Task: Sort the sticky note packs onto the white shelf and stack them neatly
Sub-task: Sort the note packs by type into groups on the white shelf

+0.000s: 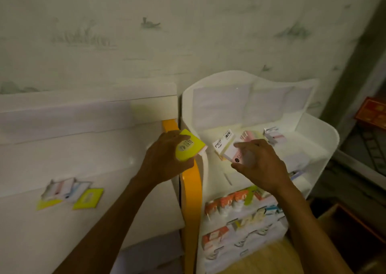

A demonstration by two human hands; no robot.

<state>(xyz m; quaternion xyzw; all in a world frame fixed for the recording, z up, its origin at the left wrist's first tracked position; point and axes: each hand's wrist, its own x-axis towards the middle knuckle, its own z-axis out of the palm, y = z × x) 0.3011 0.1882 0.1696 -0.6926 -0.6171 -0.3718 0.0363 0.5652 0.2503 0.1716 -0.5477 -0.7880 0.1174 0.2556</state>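
Gripping: your left hand (165, 158) holds yellow square sticky pack (189, 145), right hand (258, 163) pinches white-pink pack (231, 151) over white plastic shelf (313, 146). Placing step; next probably set it flat & align w/ stack.

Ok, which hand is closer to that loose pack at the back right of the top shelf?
Right. The right hand is just in front of the loose pack; the left hand is off the shelf, holding a yellow pack.
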